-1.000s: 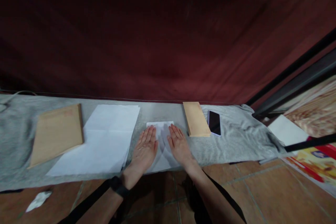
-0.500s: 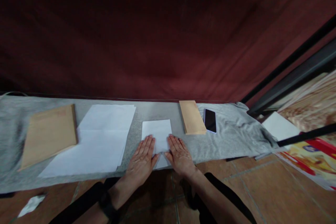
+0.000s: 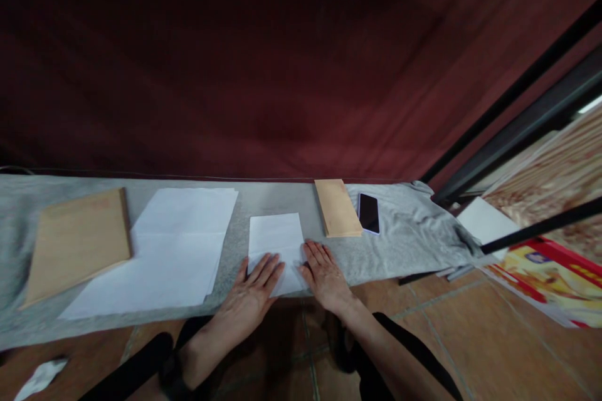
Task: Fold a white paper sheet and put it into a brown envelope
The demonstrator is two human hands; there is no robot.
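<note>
A folded white sheet of paper lies flat on the grey cloth in front of me, with a crease across its middle. My left hand rests on its lower left part, fingers stretched out. At its right edge, my right hand lies flat with the fingertips on the paper's side. Neither hand grips anything. Left of the hands is a stack of larger white sheets, creased across. To the right lies a stack of narrow brown envelopes.
A large brown envelope stack overlaps the white sheets at the left. A phone lies beside the narrow envelopes. Grey cloth covers the narrow bench. A dark red curtain hangs behind; a black metal frame stands at right.
My left hand has slid down and turned on the paper, uncovering more of its left side. My right hand stays near the right edge. The view has shifted slightly rightward.
</note>
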